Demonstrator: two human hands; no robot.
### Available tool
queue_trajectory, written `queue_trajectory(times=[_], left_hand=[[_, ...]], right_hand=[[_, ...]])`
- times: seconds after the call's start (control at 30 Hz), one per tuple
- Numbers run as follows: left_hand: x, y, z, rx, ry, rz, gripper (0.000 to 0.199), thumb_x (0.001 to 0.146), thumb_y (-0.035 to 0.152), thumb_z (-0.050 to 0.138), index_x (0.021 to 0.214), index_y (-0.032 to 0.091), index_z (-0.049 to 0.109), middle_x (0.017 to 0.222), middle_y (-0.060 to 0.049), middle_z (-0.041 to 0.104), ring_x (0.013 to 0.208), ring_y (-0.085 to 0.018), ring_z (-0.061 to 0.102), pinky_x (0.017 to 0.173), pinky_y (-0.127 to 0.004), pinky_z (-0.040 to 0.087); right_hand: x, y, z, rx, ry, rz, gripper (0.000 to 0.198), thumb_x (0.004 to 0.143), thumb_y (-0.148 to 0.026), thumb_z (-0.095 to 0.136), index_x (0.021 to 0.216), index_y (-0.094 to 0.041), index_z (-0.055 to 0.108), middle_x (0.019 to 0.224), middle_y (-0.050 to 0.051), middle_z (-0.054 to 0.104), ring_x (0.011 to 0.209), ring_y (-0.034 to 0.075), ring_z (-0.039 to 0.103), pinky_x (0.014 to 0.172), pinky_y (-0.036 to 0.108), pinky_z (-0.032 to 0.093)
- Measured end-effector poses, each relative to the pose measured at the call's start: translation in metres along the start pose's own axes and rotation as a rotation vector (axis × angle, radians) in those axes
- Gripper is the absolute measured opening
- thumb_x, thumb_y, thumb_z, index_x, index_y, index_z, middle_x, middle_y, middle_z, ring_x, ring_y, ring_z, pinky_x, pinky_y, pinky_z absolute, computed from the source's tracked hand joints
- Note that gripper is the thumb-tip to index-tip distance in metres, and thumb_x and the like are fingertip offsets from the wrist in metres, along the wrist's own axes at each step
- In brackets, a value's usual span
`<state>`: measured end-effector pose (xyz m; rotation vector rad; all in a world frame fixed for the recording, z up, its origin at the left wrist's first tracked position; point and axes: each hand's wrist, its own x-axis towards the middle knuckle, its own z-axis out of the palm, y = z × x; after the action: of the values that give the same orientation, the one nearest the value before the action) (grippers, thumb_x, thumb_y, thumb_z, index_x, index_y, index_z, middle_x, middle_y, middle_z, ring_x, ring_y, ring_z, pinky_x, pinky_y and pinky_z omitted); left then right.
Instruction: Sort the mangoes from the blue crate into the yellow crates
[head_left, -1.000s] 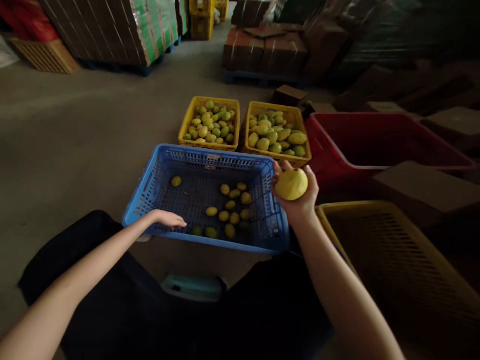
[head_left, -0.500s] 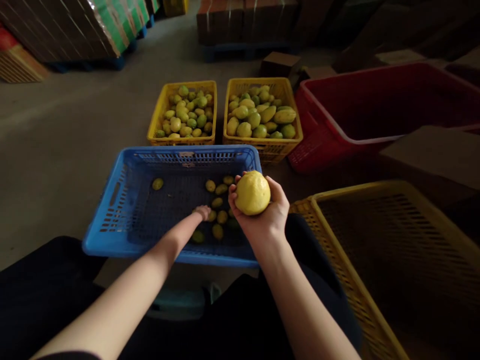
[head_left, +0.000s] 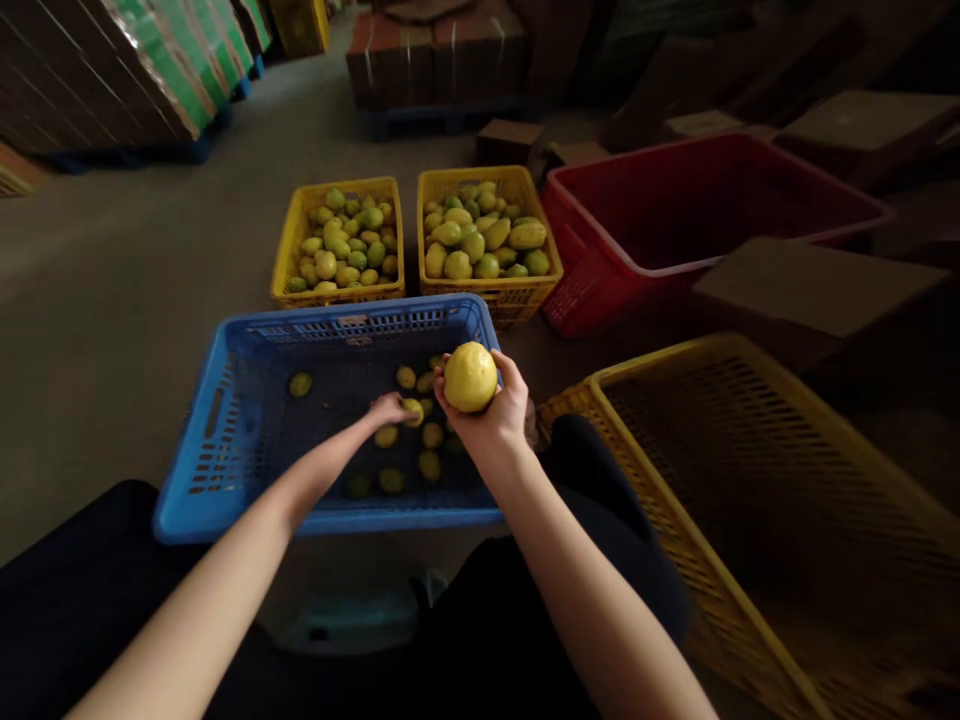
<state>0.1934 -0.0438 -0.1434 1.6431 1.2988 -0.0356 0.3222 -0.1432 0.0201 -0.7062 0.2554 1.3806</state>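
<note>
My right hand (head_left: 495, 415) is wrapped round a big yellow lemon (head_left: 471, 377), held above the right side of a blue plastic crate (head_left: 274, 524). Deeper in the crate, my left hand (head_left: 386, 408) pinches a smaller lemon (head_left: 412, 411) between its fingers. Several small yellow-green lemons (head_left: 431, 436) lie on the crate floor below and around both hands. One lemon (head_left: 301, 384) lies apart at the crate's left. My right hand and its lemon hide part of the crate's right end.
Behind the blue crate stand two yellow crates (head_left: 336, 290) (head_left: 491, 286) heaped with yellow and green lemons. A red bin (head_left: 600, 270) is at the right back, beside cardboard (head_left: 817, 285). Close on my right is a large yellow crate (head_left: 675, 520). Strapped pallet stacks (head_left: 435, 60) stand farther back.
My left hand has closed on a small lemon and lifted it a little. The large lemon stays in my right hand. The whole view has shifted, moving the crates leftward.
</note>
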Motion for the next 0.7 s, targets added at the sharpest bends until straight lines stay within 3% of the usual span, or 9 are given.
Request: queue_trajectory(times=[0.13, 0.23, 0.3, 0.37, 0.47, 0.6, 0.7], left_hand=[[-0.041, 0.014, -0.071, -0.206, 0.155, 0.067, 0.040, 0.079, 0.038, 0.055, 0.109, 0.011, 0.056, 0.114, -0.013, 0.065, 0.101, -0.020, 0.059, 0.082, -0.027, 0.045], [-0.101, 0.022, -0.116, -0.697, 0.079, 0.190, 0.038, 0.082, 0.033, 0.048, 0.115, 0.014, 0.056, 0.113, -0.008, 0.065, 0.092, -0.014, 0.063, 0.081, -0.025, 0.048], [-0.144, 0.024, -0.134, -1.039, -0.015, 0.241, 0.036, 0.080, 0.031, 0.052, 0.112, 0.014, 0.058, 0.107, -0.008, 0.067, 0.088, -0.014, 0.064, 0.083, -0.027, 0.049], [-0.180, 0.021, -0.141, -1.205, -0.055, 0.277, 0.032, 0.079, 0.029, 0.056, 0.107, 0.013, 0.060, 0.101, -0.007, 0.068, 0.088, -0.016, 0.065, 0.089, -0.031, 0.049], [-0.207, 0.010, -0.141, -1.252, -0.045, 0.341, 0.033, 0.073, 0.026, 0.068, 0.102, 0.013, 0.061, 0.094, -0.006, 0.068, 0.090, -0.019, 0.066, 0.095, -0.038, 0.047], [-0.205, -0.005, -0.136, -1.262, 0.064, 0.400, 0.042, 0.061, 0.023, 0.078, 0.097, 0.015, 0.059, 0.091, -0.004, 0.065, 0.092, -0.020, 0.065, 0.098, -0.042, 0.045], [-0.200, -0.010, -0.132, -1.097, 0.191, 0.473, 0.050, 0.055, 0.019, 0.082, 0.098, 0.018, 0.056, 0.099, -0.004, 0.064, 0.096, -0.020, 0.063, 0.096, -0.040, 0.044]], right_hand=[[0.007, 0.028, -0.004, -0.128, -0.149, 0.012, 0.026, 0.068, -0.035, 0.063, 0.086, -0.017, 0.061, 0.076, 0.004, 0.070, 0.066, 0.019, 0.066, 0.056, 0.031, 0.055], [0.003, 0.052, -0.002, -0.322, -0.313, 0.139, 0.028, 0.066, -0.029, 0.067, 0.089, -0.017, 0.060, 0.077, 0.005, 0.069, 0.064, 0.020, 0.066, 0.049, 0.029, 0.053], [-0.005, 0.066, 0.001, -0.483, -0.417, 0.185, 0.033, 0.062, -0.024, 0.072, 0.092, -0.019, 0.059, 0.078, 0.003, 0.068, 0.062, 0.020, 0.065, 0.044, 0.027, 0.051], [-0.014, 0.077, 0.005, -0.628, -0.507, 0.166, 0.044, 0.057, -0.019, 0.076, 0.095, -0.022, 0.056, 0.081, 0.000, 0.066, 0.061, 0.018, 0.064, 0.043, 0.026, 0.050], [-0.024, 0.086, 0.017, -0.807, -0.584, 0.029, 0.057, 0.052, -0.016, 0.080, 0.100, -0.026, 0.052, 0.082, -0.004, 0.061, 0.064, 0.016, 0.061, 0.051, 0.028, 0.052], [-0.018, 0.086, 0.032, -1.079, -0.638, -0.288, 0.068, 0.043, -0.014, 0.084, 0.103, -0.025, 0.055, 0.088, -0.004, 0.058, 0.075, 0.015, 0.056, 0.066, 0.028, 0.050], [-0.005, 0.090, 0.034, -1.209, -0.634, -0.433, 0.065, 0.042, -0.019, 0.086, 0.100, -0.022, 0.056, 0.090, -0.002, 0.057, 0.080, 0.016, 0.054, 0.074, 0.029, 0.047]])
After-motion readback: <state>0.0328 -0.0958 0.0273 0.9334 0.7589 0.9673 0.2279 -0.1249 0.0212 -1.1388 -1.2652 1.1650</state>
